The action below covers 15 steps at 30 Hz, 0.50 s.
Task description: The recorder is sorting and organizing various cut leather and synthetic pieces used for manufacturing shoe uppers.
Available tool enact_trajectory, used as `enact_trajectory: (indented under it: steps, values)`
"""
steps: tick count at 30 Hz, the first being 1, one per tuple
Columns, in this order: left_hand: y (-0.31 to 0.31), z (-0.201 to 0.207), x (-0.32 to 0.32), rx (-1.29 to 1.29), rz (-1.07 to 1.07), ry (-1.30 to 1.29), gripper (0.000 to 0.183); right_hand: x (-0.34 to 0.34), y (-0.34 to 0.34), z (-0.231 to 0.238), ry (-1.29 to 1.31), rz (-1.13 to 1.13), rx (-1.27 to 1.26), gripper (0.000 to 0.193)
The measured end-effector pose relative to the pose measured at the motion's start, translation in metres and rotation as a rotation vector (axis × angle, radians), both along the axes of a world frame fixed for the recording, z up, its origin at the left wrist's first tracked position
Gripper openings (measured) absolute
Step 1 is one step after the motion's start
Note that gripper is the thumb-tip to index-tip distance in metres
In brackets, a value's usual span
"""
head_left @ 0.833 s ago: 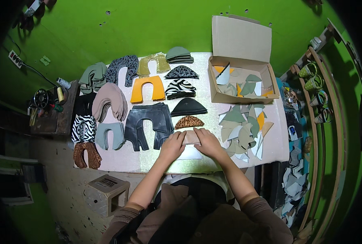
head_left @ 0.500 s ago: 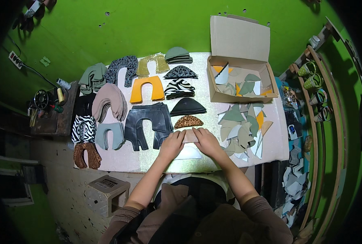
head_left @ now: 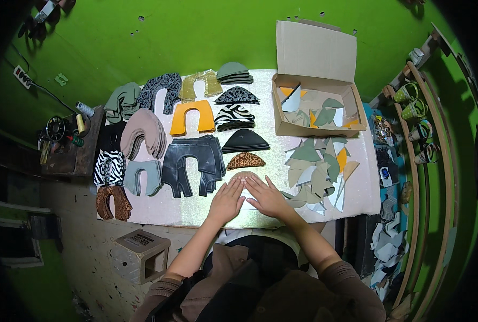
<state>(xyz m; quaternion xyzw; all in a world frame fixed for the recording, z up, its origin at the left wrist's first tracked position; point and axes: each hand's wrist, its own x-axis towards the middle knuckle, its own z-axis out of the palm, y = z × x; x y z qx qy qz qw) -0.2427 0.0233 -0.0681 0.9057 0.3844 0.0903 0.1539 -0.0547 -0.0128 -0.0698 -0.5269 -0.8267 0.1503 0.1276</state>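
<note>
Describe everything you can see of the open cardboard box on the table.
The box is plain light brown, low and roughly rectangular, apparently of cardboard. Its lid is raised at the back, in front of the green wall. Loose cut pieces in green, orange, white and tan lie inside. It sits toward the far right of the table, just beyond a heap of scraps. Neither the left hand nor the right hand touches it.

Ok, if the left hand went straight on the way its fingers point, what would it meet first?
Past the tan rounded piece beneath it, the left hand would probably meet the leopard-print half-moon piece first; one view leaves the hand's height unclear, so it might pass above.
</note>
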Motion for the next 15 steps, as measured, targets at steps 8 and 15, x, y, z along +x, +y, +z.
enact_trajectory:
  steps: [8,15]
  values:
    - [-0.002,0.008,0.013,0.027,0.079,-0.009,0.039,0.005,-0.001,-0.006,0.059,-0.016,0.01,0.054]
    - [0.002,0.033,0.058,0.076,0.259,-0.081,0.025,0.032,-0.001,0.023,-0.001,-0.078,0.091,0.04]
